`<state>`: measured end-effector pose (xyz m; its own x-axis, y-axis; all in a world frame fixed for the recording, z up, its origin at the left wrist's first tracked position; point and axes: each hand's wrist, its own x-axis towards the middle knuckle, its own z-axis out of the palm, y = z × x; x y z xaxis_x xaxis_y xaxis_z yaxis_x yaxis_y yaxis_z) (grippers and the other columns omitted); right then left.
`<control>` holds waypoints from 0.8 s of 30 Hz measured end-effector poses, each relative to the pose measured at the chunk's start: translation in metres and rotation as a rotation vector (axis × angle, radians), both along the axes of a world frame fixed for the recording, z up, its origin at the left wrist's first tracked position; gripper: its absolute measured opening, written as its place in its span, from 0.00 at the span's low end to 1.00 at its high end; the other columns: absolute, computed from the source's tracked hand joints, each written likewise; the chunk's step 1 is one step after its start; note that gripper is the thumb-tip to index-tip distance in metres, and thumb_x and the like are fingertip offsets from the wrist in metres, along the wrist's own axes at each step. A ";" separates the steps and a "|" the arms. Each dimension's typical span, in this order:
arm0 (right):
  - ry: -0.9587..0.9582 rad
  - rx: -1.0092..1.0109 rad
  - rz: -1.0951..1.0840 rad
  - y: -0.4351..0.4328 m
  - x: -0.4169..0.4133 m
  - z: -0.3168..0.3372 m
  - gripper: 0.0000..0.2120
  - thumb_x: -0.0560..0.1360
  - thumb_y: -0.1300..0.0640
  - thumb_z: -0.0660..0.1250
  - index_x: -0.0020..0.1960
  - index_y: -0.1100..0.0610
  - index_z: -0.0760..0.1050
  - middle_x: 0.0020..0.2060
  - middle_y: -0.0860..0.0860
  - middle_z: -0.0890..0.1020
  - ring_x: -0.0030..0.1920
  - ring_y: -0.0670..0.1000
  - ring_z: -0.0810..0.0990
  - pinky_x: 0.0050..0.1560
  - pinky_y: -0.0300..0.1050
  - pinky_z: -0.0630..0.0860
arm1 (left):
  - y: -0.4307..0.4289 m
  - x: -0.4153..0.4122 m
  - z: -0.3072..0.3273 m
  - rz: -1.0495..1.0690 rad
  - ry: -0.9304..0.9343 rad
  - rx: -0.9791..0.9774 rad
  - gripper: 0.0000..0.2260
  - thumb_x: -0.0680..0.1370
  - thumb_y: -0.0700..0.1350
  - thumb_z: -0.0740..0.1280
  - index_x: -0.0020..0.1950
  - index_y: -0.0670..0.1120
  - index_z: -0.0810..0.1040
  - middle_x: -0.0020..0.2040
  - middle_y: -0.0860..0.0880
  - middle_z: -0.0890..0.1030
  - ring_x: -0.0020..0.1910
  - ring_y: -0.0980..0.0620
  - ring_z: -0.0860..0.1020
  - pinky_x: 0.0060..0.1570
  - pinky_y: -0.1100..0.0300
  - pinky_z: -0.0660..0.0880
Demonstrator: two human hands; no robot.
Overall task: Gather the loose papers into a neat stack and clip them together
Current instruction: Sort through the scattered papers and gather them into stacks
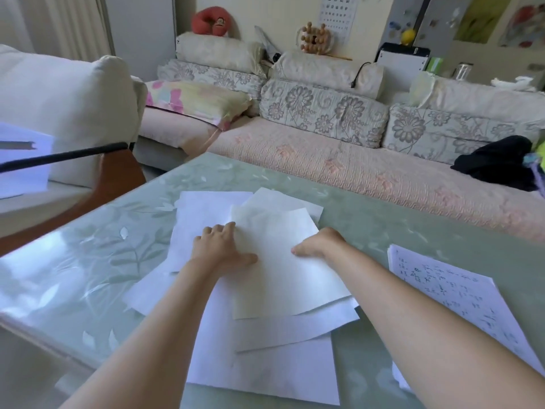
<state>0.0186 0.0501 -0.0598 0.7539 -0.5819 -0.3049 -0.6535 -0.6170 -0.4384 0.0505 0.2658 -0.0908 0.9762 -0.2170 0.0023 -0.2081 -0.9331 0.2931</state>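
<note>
Several loose white papers [265, 349] lie fanned and overlapping in the middle of the green glass table [88, 261]. The top sheet [283, 276] sits tilted over the rest. My left hand [221, 246] presses on that sheet's left edge, fingers curled at its far corner. My right hand [318, 243] grips its right edge, thumb on top and fingers hidden under the paper. No clip is in view.
A stack of written pages [454, 296] lies on the table at the right. A floral sofa [354, 160] runs along the far side with dark clothing [498, 160] on it. At the left are a cushion [73, 113], another paper [20, 160] and a black rod [67, 156].
</note>
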 end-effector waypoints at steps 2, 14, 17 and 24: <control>-0.055 0.076 -0.011 -0.004 -0.004 -0.001 0.35 0.66 0.52 0.81 0.66 0.63 0.71 0.61 0.55 0.78 0.60 0.57 0.79 0.56 0.44 0.76 | 0.000 0.000 0.002 0.040 0.013 -0.050 0.40 0.69 0.66 0.68 0.75 0.50 0.59 0.69 0.47 0.69 0.69 0.44 0.63 0.61 0.51 0.66; -0.559 0.384 -0.175 -0.056 -0.034 -0.005 0.15 0.70 0.66 0.76 0.54 0.59 0.76 0.51 0.53 0.81 0.50 0.54 0.79 0.52 0.44 0.76 | -0.007 0.001 0.010 0.222 0.046 -0.070 0.23 0.81 0.58 0.55 0.70 0.44 0.66 0.67 0.43 0.69 0.68 0.43 0.63 0.60 0.50 0.67; -0.622 0.417 -0.253 -0.058 -0.027 -0.009 0.15 0.70 0.68 0.74 0.55 0.61 0.77 0.50 0.55 0.82 0.49 0.54 0.80 0.49 0.45 0.76 | -0.021 0.003 0.014 0.233 0.067 -0.081 0.22 0.78 0.55 0.62 0.66 0.43 0.67 0.64 0.43 0.69 0.65 0.43 0.64 0.55 0.51 0.69; -0.416 0.183 -0.162 -0.037 -0.005 -0.028 0.17 0.73 0.65 0.61 0.62 0.59 0.70 0.55 0.54 0.76 0.51 0.57 0.76 0.44 0.44 0.71 | -0.035 0.012 0.031 0.269 0.203 -0.261 0.06 0.75 0.38 0.61 0.51 0.39 0.71 0.48 0.42 0.77 0.42 0.43 0.76 0.37 0.58 0.71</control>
<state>0.0135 0.0136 -0.0875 0.7376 -0.6670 -0.1051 -0.4811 -0.4099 -0.7749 0.0624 0.2310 -0.0596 0.9842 0.0279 -0.1749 0.1190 -0.8353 0.5368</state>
